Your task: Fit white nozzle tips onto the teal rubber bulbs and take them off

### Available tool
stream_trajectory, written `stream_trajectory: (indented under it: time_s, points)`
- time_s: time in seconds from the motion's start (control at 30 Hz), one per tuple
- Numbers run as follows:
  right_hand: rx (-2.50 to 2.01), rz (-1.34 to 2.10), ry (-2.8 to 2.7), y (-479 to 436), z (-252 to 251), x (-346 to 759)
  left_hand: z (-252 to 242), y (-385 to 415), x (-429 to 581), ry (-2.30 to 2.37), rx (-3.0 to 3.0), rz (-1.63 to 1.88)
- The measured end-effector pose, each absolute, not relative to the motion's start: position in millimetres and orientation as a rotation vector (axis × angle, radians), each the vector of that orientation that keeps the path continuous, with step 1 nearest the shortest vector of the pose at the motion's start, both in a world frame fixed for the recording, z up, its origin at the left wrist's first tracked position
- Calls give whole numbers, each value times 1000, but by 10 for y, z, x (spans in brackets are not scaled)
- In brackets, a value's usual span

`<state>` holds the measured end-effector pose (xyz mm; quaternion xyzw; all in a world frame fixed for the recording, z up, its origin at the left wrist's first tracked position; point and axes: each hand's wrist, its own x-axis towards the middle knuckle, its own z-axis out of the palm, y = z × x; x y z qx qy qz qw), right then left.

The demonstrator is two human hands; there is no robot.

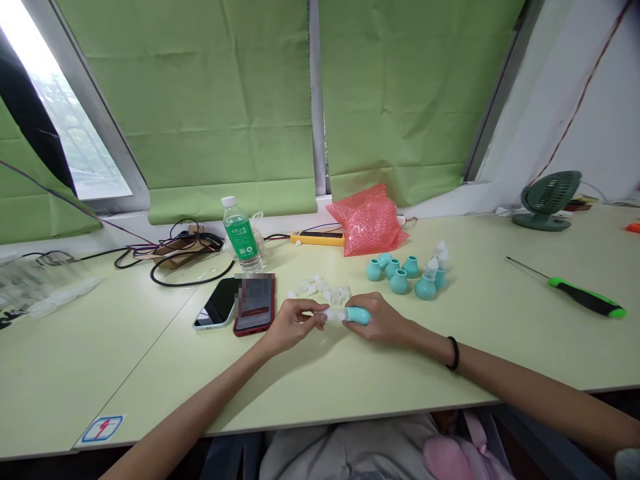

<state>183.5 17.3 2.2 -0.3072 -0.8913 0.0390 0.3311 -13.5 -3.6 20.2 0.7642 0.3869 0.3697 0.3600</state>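
My right hand [379, 320] is closed around a teal squeeze bulb [359, 315], which lies sideways just above the table. My left hand [299, 324] pinches a translucent white nozzle tip [334, 315] at the bulb's mouth. Whether the tip is fully seated in the bulb I cannot tell. Behind my hands lies a loose pile of small white plastic pieces [327, 293]. To the right stand several teal bulbs [399, 281] with open necks. Beside them, a teal bulb [425, 288] has a clear pointed tip fitted on top.
Two phones [254, 313] lie left of my hands, near a water bottle [241, 237]. Behind are black cables [187, 257], a yellow meter [319, 238] and a red bubble-wrap bag [369, 223]. A screwdriver [580, 293] and a green fan [549, 200] are at the right.
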Motion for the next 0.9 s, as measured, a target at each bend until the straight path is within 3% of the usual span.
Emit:
stream_trajectory:
  time_s: [0.47,0.9]
  points:
    - [-793,604,-2354,185,77,1836,287,-141,-131,908,2440,933]
    - [-790,991,-2020,89,21,1648,583,-168,-39,964,2374,1019]
